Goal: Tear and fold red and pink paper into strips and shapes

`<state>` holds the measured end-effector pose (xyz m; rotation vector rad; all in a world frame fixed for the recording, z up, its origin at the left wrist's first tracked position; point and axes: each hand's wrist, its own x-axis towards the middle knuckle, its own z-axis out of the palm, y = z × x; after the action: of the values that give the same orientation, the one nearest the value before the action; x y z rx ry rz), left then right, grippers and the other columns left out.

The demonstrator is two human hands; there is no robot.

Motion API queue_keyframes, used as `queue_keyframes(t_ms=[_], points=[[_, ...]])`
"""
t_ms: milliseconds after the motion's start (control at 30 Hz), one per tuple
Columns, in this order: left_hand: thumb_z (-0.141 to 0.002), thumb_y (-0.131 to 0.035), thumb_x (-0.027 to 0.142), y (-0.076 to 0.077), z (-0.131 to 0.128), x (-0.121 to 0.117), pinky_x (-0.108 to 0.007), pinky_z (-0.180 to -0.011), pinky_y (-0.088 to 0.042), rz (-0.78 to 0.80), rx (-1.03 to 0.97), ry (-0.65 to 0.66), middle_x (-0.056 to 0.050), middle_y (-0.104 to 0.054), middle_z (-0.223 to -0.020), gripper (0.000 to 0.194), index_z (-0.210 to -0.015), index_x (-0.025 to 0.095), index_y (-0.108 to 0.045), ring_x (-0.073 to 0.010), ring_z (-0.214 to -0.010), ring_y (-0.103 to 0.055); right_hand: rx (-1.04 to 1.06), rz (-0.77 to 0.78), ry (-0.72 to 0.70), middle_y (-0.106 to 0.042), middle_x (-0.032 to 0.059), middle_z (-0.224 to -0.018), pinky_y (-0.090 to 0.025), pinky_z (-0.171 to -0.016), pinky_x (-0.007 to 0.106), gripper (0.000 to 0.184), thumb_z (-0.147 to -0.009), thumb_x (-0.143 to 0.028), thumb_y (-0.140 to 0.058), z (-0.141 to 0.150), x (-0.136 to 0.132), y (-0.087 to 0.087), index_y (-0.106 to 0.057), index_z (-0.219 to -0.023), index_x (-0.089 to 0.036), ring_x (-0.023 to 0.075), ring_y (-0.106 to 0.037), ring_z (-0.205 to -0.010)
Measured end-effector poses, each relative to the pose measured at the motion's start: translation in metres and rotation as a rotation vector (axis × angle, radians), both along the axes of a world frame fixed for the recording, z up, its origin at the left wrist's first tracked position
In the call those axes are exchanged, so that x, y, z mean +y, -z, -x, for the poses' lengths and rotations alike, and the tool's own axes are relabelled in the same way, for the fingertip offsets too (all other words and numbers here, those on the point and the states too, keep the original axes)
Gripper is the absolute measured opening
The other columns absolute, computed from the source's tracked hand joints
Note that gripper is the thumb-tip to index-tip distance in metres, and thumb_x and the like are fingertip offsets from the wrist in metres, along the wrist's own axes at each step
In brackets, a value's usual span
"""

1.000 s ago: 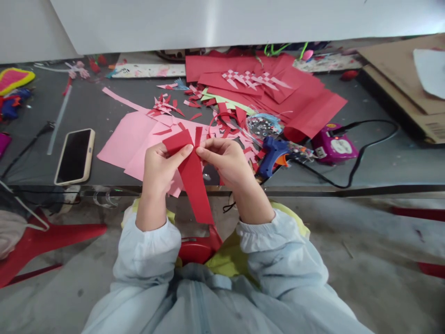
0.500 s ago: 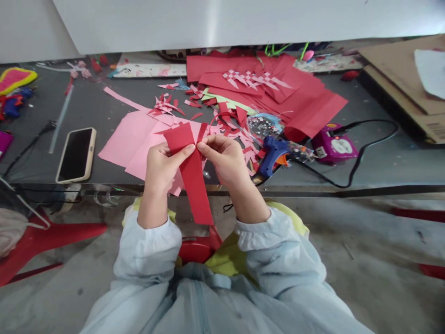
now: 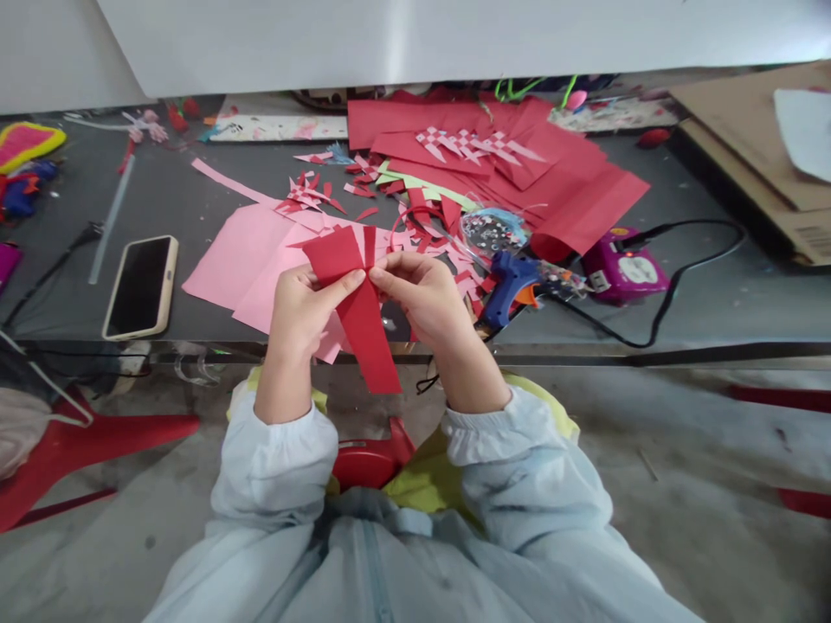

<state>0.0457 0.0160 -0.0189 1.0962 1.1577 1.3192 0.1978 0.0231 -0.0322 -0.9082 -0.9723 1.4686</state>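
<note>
A strip of red paper (image 3: 371, 342) hangs from my fingers over the table's front edge, its upper part split into separate bands. My left hand (image 3: 305, 303) is closed on it, the thumb pressing near the middle. Close beside, my right hand (image 3: 415, 290) pinches the same paper with thumb and forefinger, next to a narrow red band. Under and behind the hands lie pink paper sheets (image 3: 243, 251) and many red and pink scraps (image 3: 308, 192). To the right of my right hand rests a blue glue gun (image 3: 505, 290) with an orange trigger.
Red paper sheets (image 3: 584, 186) with woven red-and-pink pieces (image 3: 467, 145) on them lie behind. A purple box (image 3: 627, 268) with a black cable stands right, cardboard (image 3: 740, 147) beyond. At left are a phone (image 3: 141, 285) and a glue stick (image 3: 112, 221).
The lower end of the red paper strip has risen and swung slightly right. The narrow band at its top now stands more upright. Both hands keep almost the same place.
</note>
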Motion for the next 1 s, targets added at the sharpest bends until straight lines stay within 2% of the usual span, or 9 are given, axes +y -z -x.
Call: queue_keyframes(t_ms=[267, 467, 667, 1000], points=[[-0.063, -0.092, 0.037, 0.006, 0.0001, 0.0018, -0.029, -0.072, -0.06, -0.003, -0.065, -0.019, -0.003, -0.077, -0.077, 0.026, -0.075, 0.019, -0.079, -0.0163, -0.07, -0.071, 0.005, -0.07, 0.05, -0.066, -0.0038, -0.069, -0.051, -0.063, 0.024, 0.035, -0.065, -0.049, -0.087, 0.0069, 0.0007, 0.0069, -0.069, -0.075, -0.021, 0.0081, -0.059, -0.062], [-0.056, -0.095, 0.036, 0.0047, 0.0046, 0.0017, -0.028, -0.067, -0.06, 0.061, -0.046, 0.03, -0.006, -0.079, -0.081, 0.032, -0.077, 0.017, -0.08, -0.0178, -0.071, -0.072, -0.001, 0.001, 0.045, -0.066, -0.0039, -0.066, -0.048, -0.06, 0.024, 0.042, -0.058, -0.052, -0.09, 0.0057, 0.0, 0.0018, -0.068, -0.073, -0.02, 0.0085, -0.057, -0.06], [-0.058, -0.094, 0.035, 0.0018, 0.0054, 0.0005, -0.03, -0.067, -0.061, 0.074, -0.019, 0.042, -0.007, -0.079, -0.078, 0.031, -0.077, 0.016, -0.08, -0.0194, -0.069, -0.073, 0.003, 0.074, -0.041, -0.065, -0.005, -0.061, -0.045, -0.056, 0.022, 0.039, -0.048, -0.042, -0.096, 0.0007, 0.0017, -0.0023, -0.07, -0.067, -0.019, 0.0069, -0.054, -0.055], [-0.06, -0.093, 0.038, 0.0043, 0.0012, 0.0014, -0.029, -0.066, -0.06, 0.011, 0.003, 0.008, -0.005, -0.078, -0.078, 0.03, -0.077, 0.017, -0.08, -0.019, -0.069, -0.073, -0.123, -0.06, 0.062, -0.063, -0.0038, -0.064, -0.047, -0.056, 0.023, 0.039, -0.058, -0.047, -0.092, 0.0023, 0.0012, -0.0025, -0.067, -0.07, -0.019, 0.0079, -0.054, -0.059]])
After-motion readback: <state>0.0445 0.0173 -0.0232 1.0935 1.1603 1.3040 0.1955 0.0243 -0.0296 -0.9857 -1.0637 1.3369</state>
